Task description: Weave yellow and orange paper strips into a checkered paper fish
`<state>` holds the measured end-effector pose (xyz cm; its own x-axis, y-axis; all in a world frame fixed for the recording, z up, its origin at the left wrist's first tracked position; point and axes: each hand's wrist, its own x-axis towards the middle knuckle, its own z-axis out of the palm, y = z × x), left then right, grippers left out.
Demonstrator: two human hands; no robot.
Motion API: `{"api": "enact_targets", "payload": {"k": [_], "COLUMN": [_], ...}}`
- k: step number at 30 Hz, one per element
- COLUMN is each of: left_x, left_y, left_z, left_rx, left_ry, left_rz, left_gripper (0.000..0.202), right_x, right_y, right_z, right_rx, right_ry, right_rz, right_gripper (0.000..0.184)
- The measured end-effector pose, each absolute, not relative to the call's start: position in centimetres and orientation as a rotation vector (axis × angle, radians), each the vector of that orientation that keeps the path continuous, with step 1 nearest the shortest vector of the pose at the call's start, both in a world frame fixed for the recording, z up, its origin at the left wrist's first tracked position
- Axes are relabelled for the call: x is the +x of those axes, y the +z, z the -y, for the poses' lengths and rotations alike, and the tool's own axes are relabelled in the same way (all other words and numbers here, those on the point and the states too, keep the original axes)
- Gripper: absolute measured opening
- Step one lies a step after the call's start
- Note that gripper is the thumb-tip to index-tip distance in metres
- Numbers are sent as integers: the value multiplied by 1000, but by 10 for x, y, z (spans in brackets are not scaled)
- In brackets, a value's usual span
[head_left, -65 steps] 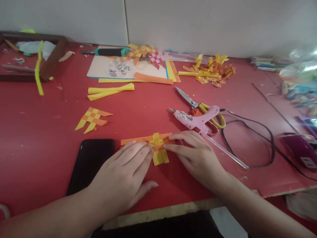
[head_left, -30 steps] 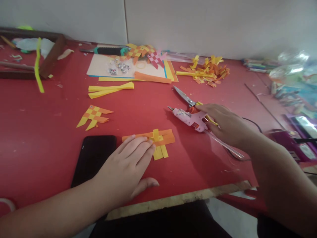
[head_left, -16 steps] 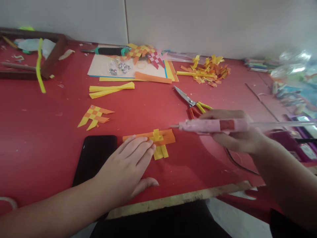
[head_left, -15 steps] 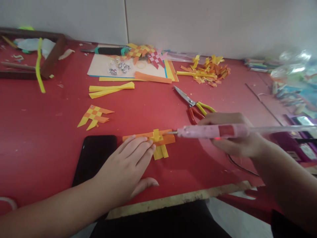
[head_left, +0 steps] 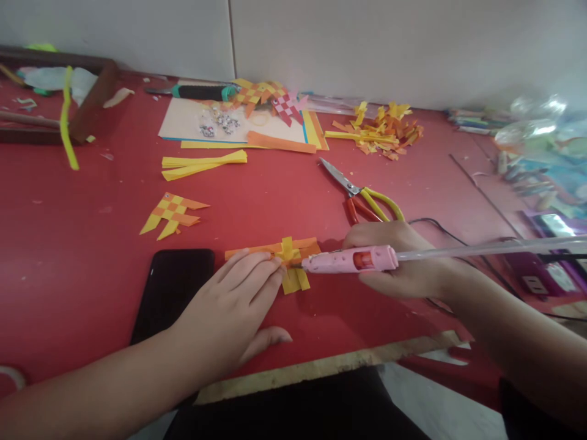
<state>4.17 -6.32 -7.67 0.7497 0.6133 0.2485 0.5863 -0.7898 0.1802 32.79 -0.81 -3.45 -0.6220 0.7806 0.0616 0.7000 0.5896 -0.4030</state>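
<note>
Currently, the left hand (head_left: 233, 305) lies flat, fingers extended, tips on the woven paper strips (head_left: 287, 245). The right hand (head_left: 415, 282) grips the pink glue gun (head_left: 337, 261), fingers closed round it; its nozzle (head_left: 298, 265) is beside the left fingertips, contact with the strips unconfirmed. Scissors (head_left: 352, 190) lie beyond the right fingers.

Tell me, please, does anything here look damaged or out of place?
Yes, two things. The front edge of the red table looks worn: it is rough and pale rather than smooth and red. A neon-yellow strip lies across the near side of the brown frame, its end sticking out beyond it.
</note>
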Motion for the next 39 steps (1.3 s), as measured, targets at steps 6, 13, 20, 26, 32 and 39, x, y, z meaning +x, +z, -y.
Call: {"api": "enact_targets", "payload": {"k": [6, 13, 20, 26, 32, 39], "left_x": [41, 42, 42, 41, 40, 42], "left_y": [-77, -76, -76, -78, -79, -79], "left_z": [63, 62, 63, 64, 64, 64], "left_rx": [2848, 2852, 2851, 2852, 2863, 2825], "left_ry": [451, 458, 455, 468, 465, 444], "left_rz": [-987, -978, -985, -981, -986, -1013], "left_gripper": [68, 68, 67, 67, 70, 68], "right_x": [323, 321, 316, 311, 307, 277], "right_y": [-29, -29, -21, -14, -6, 21], "right_z": [4, 1, -4, -9, -9, -19], "right_rx": [-1102, -1082, -1092, -1145, -1231, -1328], "right_ry": [671, 695, 595, 599, 506, 418], "right_rz": [2663, 2634, 2726, 2774, 2839, 3098], "right_gripper": [19, 24, 25, 26, 22, 19]}}
